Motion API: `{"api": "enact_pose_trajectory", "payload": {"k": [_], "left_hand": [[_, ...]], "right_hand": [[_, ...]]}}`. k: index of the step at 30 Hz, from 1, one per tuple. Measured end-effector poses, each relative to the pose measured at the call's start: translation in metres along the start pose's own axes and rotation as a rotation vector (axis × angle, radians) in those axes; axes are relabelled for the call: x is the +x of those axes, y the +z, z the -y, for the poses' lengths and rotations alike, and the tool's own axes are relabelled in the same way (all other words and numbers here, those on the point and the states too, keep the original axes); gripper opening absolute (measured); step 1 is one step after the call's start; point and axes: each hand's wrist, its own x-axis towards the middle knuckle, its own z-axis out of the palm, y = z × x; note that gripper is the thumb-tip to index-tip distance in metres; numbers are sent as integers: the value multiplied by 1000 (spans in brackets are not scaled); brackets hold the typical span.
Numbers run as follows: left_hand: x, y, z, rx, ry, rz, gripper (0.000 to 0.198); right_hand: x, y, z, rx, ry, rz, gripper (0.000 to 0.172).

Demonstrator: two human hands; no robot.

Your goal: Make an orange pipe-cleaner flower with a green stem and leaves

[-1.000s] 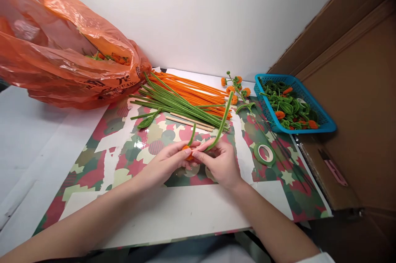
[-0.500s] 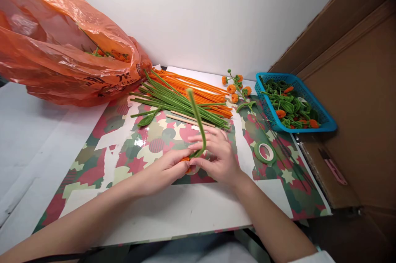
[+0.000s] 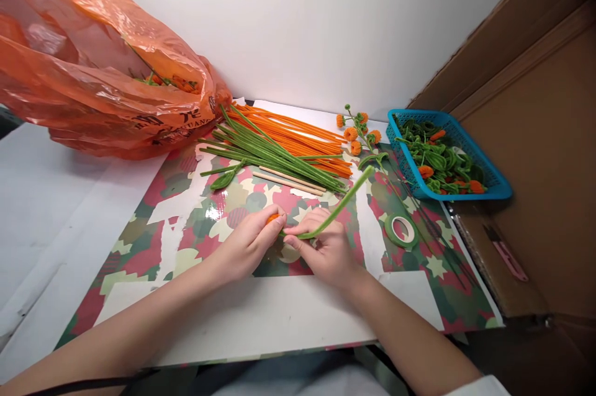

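Observation:
Between the fingers of my left hand (image 3: 251,239) is a small orange pipe-cleaner flower (image 3: 274,218), mostly covered by the fingers. My right hand (image 3: 325,246) pinches a green pipe cleaner (image 3: 342,205) close to the flower; its free end slants up to the right. Both hands are closed and nearly touch above the patterned mat. Beyond them lie two thin wooden sticks (image 3: 288,181), a bundle of green pipe cleaners (image 3: 274,157) and a bundle of orange pipe cleaners (image 3: 298,135). A green pipe-cleaner leaf (image 3: 224,179) rests left of the sticks.
An orange plastic bag (image 3: 116,98) stands at the left back. To the right are a flower spray (image 3: 356,132), a roll of green tape (image 3: 401,231), a blue basket (image 3: 500,188) of green and orange pieces, and a pink cutter (image 3: 510,262) by the cardboard (image 3: 549,166).
The green pipe cleaner has swung from nearly upright to slanting right. My right hand's fingers have curled in around it, and my left hand has shifted slightly up and left with the flower.

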Motion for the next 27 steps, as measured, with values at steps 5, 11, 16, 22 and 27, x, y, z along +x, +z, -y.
{"api": "enact_pose_trajectory", "payload": {"k": [5,11,16,22,27], "left_hand": [[3,-5,4,-175,-82,160,33],[-1,-4,9,-184,-99,184,36],[-5,-2,6,-23,-36,182,39],[-3,-1,3,67,-34,156,41],[-5,0,0,133,-38,149,39]], "right_hand": [[3,-5,4,-107,-50,0,6],[7,-11,4,-358,-136,98,16],[7,-9,2,-502,-234,123,28],[7,-6,-1,-576,-256,163,36],[7,-7,1,-461,-163,249,39]]}}
